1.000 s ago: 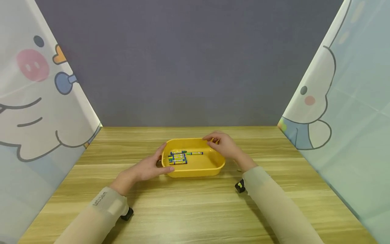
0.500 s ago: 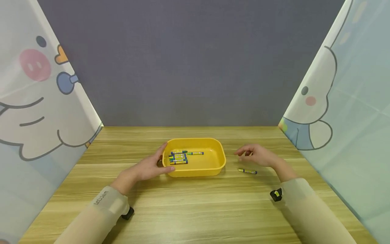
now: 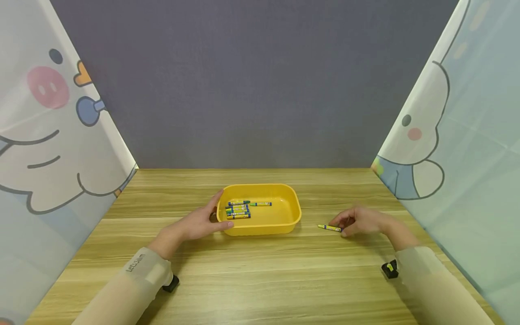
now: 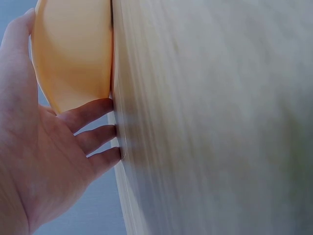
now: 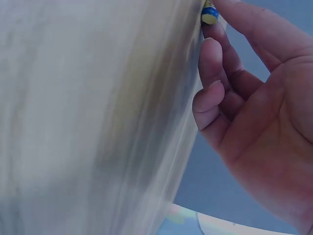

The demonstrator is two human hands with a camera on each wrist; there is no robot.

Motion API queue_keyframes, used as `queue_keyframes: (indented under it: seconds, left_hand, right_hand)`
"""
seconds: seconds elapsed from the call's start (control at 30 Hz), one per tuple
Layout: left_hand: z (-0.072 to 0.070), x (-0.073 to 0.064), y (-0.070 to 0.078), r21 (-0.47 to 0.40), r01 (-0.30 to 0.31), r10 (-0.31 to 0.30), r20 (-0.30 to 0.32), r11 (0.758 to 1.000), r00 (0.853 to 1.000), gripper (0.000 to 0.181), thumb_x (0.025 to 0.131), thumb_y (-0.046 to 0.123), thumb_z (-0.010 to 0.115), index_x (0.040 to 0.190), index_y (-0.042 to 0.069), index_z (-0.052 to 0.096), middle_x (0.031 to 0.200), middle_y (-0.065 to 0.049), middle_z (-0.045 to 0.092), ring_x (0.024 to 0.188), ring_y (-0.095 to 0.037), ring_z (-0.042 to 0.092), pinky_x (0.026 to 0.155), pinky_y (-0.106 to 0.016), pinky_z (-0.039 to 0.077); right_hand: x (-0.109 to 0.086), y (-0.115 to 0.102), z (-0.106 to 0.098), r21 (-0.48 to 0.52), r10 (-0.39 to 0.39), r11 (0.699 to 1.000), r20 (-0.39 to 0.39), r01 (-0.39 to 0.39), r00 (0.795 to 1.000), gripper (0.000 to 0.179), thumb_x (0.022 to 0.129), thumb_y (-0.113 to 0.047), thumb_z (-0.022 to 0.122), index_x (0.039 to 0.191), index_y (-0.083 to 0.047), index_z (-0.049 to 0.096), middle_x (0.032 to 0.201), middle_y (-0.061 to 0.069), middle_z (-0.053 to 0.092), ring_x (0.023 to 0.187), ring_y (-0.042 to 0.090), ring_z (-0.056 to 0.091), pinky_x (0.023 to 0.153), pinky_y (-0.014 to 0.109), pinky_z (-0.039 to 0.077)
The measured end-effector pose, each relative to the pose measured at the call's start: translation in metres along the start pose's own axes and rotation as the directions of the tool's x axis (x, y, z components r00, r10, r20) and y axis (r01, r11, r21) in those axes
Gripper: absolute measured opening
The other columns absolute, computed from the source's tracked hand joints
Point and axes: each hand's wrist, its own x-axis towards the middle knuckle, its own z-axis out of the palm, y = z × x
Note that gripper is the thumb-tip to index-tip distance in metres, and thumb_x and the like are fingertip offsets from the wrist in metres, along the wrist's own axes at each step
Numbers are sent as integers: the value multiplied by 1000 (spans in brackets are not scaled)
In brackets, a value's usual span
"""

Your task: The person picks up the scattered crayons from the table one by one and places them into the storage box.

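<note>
My left hand (image 3: 196, 224) holds the left end of a yellow plastic tray (image 3: 264, 230), thumb on the front rim and forefinger at the back corner. The left wrist view has its other fingers against the outer end wall (image 4: 76, 58). To the right of the tray, a yellow crayon (image 3: 328, 227) with blue bands lies on the table. My right hand (image 3: 360, 220) pinches its right end between thumb and fingers; the right wrist view shows the crayon's blue-banded end (image 5: 210, 16) there. Several crayons (image 3: 238, 210) lie side by side at the tray's left, beside a single green-tipped one (image 3: 262, 204).
The wood-grain table (image 3: 260, 280) runs back to a dark grey panel (image 3: 256, 90). Printed cartoon curtains (image 3: 44, 149) flank it on the left and right. A small black device (image 3: 390, 268) is at the right wrist.
From the tray's back right corner, my right hand has moved right and towards me, down onto the crayon on the table. My left hand and the tray have stayed put.
</note>
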Motion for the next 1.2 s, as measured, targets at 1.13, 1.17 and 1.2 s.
queue_keyframes:
  seconds: [1.13, 1.17, 1.2]
  left_hand:
    - [0, 0, -1, 11, -2, 2, 3, 1000, 1000, 123, 95, 77, 70, 178, 30, -7, 168, -23, 50, 148, -43, 56, 122, -65, 42]
    - [0, 1, -1, 13, -4, 4, 3, 1000, 1000, 122, 95, 77, 70, 178, 30, -7, 168, -24, 50, 148, -43, 56, 122, -65, 43]
    - [0, 1, -2, 15, -6, 6, 2, 1000, 1000, 122, 95, 77, 69, 178, 30, -7, 168, -24, 50, 148, -43, 56, 122, -65, 43]
  right_hand:
    - [73, -68, -1, -118, -105, 991, -325, 70, 940, 24, 107, -21, 74, 129, -25, 83, 106, -1, 71, 83, 19, 54, 71, 30, 48]
    - [78, -73, 1, -112, -117, 990, -325, 84, 938, 24, 107, -21, 75, 129, -24, 83, 106, 0, 72, 83, 19, 54, 71, 30, 48]
    - [84, -76, 3, -104, -128, 990, -324, 99, 937, 24, 107, -20, 74, 129, -23, 83, 108, 1, 72, 84, 19, 55, 71, 31, 48]
